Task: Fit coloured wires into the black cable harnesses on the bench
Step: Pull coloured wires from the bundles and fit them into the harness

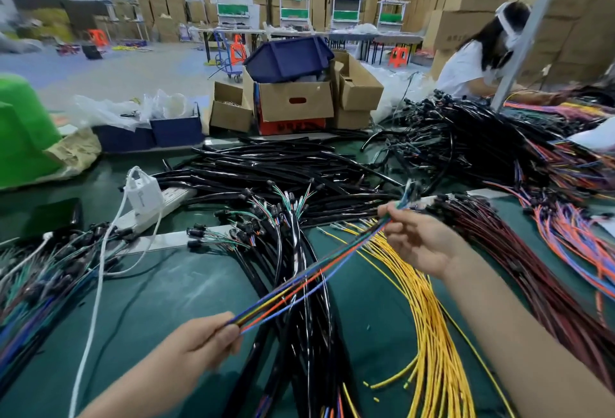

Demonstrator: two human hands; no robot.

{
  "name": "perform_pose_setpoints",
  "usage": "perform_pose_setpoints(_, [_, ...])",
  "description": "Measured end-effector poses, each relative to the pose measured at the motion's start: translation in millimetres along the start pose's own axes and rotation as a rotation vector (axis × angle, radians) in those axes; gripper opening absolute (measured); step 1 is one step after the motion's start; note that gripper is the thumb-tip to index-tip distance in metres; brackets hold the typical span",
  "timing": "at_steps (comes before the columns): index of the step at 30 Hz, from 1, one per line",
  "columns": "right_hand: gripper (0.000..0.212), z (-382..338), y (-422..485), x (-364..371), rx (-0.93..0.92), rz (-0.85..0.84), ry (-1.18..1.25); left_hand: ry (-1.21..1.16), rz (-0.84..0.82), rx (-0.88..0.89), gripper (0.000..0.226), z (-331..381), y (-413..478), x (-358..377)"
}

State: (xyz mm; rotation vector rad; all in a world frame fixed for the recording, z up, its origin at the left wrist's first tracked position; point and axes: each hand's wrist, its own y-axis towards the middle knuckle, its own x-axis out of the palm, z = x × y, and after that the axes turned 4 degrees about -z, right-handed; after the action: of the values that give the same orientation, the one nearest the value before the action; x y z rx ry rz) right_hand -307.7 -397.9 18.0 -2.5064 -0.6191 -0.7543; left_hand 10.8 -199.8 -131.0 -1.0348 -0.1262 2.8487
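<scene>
A thin bundle of coloured wires (pixel 316 276), blue, orange, yellow and green, stretches diagonally above the green bench. My left hand (pixel 206 337) pinches its near end at the lower centre. My right hand (pixel 416 238) grips it near the far end, where the wire tips stick out past my fingers. Below the bundle lie black cable harnesses (pixel 299 271) running toward me, with connectors and short coloured leads fanned out at their far ends. A sheaf of yellow wires (pixel 429 317) lies to their right.
Piles of black sleeved cable (pixel 283 168) fill the bench's middle. Dark red wires (pixel 519 251) and orange-blue wires (pixel 572 238) lie right. A white power strip (pixel 156 208) with a charger sits left. Cardboard boxes (pixel 293 101) stand beyond. A person (pixel 479 58) works far right.
</scene>
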Motion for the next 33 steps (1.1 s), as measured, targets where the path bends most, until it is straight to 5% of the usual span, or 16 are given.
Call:
perform_pose_setpoints(4, [0.018, 26.9, 10.4, -39.7, 0.05, 0.153, -0.005, 0.009, -0.025, 0.019, 0.025, 55.3, -4.4, -4.9])
perform_pose_setpoints(8, [0.011, 23.6, 11.6, -55.4, 0.068, 0.273, -0.286, -0.019, -0.06, -0.02, 0.028, 80.5, -7.7, -12.0])
perform_pose_setpoints(12, [0.043, -0.7, -0.8, -44.0, 0.075, 0.437, -1.099, 0.009, -0.096, -0.062, 0.029, 83.0, -7.9, -17.0])
perform_pose_setpoints(14, [0.041, 1.2, -10.9, -19.1, -0.13, 0.511, -1.622, 0.076, -0.127, -0.067, 0.03, 88.4, -5.3, -20.2])
perform_pose_setpoints(16, [0.033, 29.4, -23.3, 23.0, -0.518, 0.182, -1.66, 0.127, -0.182, -0.072, 0.031, 97.7, 1.3, -22.3])
perform_pose_setpoints(19, [0.062, 97.2, -25.8, 73.3, -0.532, -0.629, -1.57, 0.147, -0.199, -0.112, 0.023, 114.9, 16.7, -28.0])
perform_pose_setpoints(20, [0.07, 115.4, -20.5, 78.9, -0.529, -0.715, -1.586, 0.121, -0.197, -0.131, 0.02, 120.2, 22.2, -31.9])
perform_pose_setpoints(25, [0.061, 140.9, 1.1, 69.2, -0.737, -0.517, -1.586, -0.077, -0.188, -0.147, 0.022, 118.4, 25.9, -46.8])
perform_pose_setpoints(27, [0.051, 149.5, 1.5, 63.6, -0.779, -0.544, -1.527, -0.171, -0.061, -0.147, 0.016, 108.8, 21.6, -40.5])
perform_pose_setpoints(30, [0.038, 153.9, 5.3, 60.9, -0.847, -0.462, -1.451, -0.346, 0.446, -0.181, 0.018, 103.6, 21.8, -16.7])
perform_pose_setpoints(33, [0.035, 154.4, 4.3, 62.4, -0.857, -0.338, -1.358, -0.65, 0.72, -0.093, 0.023, 107.9, 24.4, 7.1])
